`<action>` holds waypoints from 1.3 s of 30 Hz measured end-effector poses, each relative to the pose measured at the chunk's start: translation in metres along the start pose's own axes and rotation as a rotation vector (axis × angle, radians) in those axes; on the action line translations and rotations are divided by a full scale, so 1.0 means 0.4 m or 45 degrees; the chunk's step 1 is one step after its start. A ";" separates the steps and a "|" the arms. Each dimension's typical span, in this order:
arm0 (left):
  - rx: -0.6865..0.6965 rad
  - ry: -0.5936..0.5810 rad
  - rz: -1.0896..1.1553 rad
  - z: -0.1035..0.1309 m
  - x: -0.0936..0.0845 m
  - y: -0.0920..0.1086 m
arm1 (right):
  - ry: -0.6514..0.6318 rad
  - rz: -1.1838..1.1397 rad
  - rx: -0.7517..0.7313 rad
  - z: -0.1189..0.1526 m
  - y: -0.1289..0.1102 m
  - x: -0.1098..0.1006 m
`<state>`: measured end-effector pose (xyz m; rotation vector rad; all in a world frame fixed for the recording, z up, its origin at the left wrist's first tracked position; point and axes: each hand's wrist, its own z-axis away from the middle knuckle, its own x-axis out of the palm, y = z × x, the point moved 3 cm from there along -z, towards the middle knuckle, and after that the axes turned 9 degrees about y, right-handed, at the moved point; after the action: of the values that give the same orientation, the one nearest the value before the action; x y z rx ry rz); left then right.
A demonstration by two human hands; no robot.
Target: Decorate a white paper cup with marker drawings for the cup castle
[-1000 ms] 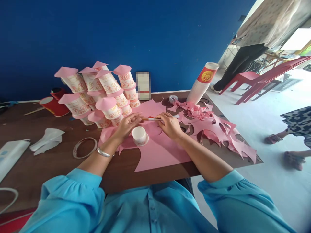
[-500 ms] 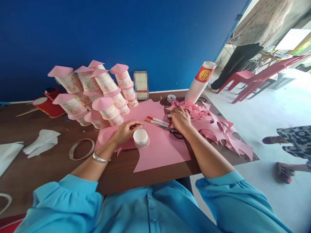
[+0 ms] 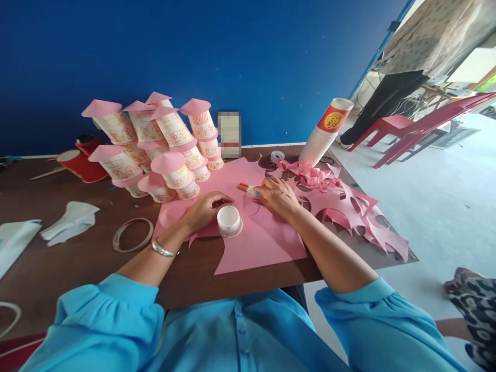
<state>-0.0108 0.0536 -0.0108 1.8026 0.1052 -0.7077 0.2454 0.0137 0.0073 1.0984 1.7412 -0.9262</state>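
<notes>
A white paper cup (image 3: 228, 219) with a patterned rim stands mouth up on the pink paper sheet (image 3: 267, 243). Just left of it is my left hand (image 3: 207, 209), its fingers curled; whatever they hold, if anything, is hidden. My right hand (image 3: 278, 196) lies over the markers (image 3: 248, 189), palm down, its fingers bent at their ends; what they grip is not clear. Pink-roofed cup towers (image 3: 170, 165) with red drawings stand at the back left of the sheet.
At the right, pink paper scraps (image 3: 341, 201) lie before a tall cup stack (image 3: 320, 142). A tape roll (image 3: 133, 234) and crumpled white paper (image 3: 73, 222) are on the left. Other people and a red chair (image 3: 411, 129) are beyond the table.
My right hand has moved left from the scraps' edge onto the markers and now covers the place where the scissors lay. My left hand has stayed beside the cup. The view has shifted slightly.
</notes>
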 end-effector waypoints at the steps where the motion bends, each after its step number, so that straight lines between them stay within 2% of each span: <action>1: 0.002 -0.002 -0.002 0.000 0.000 -0.001 | 0.014 0.018 0.050 -0.003 0.012 -0.001; 4: 0.004 -0.005 -0.006 0.001 0.000 0.000 | 0.099 -0.001 0.171 -0.009 0.045 -0.005; 6: -0.009 0.031 0.003 0.001 -0.003 0.003 | 0.202 -0.146 0.203 -0.009 0.051 -0.006; 10: -0.054 0.181 0.172 -0.001 -0.013 0.013 | 0.374 -0.797 0.266 0.000 0.026 0.002; 12: -0.056 0.204 0.317 -0.004 -0.013 0.019 | 0.349 -1.064 0.312 0.002 0.001 0.015; 14: -0.033 0.182 0.394 -0.008 -0.008 0.024 | 0.317 -1.182 0.294 0.002 -0.025 0.027; 17: 0.011 0.128 0.314 -0.010 0.004 0.030 | 0.250 -1.209 0.239 -0.001 -0.053 0.044; 21: -0.010 0.115 0.202 -0.008 0.011 0.033 | 0.191 -1.113 0.187 0.003 -0.063 0.051; 25: -0.110 0.139 0.260 -0.007 -0.007 0.023 | 0.345 -0.920 0.086 0.008 -0.034 0.022; 27: -0.153 0.192 0.291 -0.006 -0.023 0.013 | 0.475 -0.871 0.166 0.007 0.000 0.003; 29: -0.135 0.218 0.262 -0.005 -0.032 0.006 | 0.557 -0.969 0.292 0.004 0.033 -0.009; 32: 0.016 0.166 0.127 -0.007 -0.024 0.004 | 0.438 -1.404 0.473 -0.002 0.048 -0.001; 35: 0.193 0.074 0.034 -0.013 -0.006 0.001 | 0.296 -1.823 0.580 0.000 0.022 0.010; 39: 0.276 0.072 -0.025 -0.019 -0.002 -0.008 | 0.129 -2.075 0.662 0.006 -0.017 0.019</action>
<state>-0.0098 0.0616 -0.0119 2.0314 0.0864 -0.7037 0.2378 0.0114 0.0004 -0.3345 2.4047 -2.3501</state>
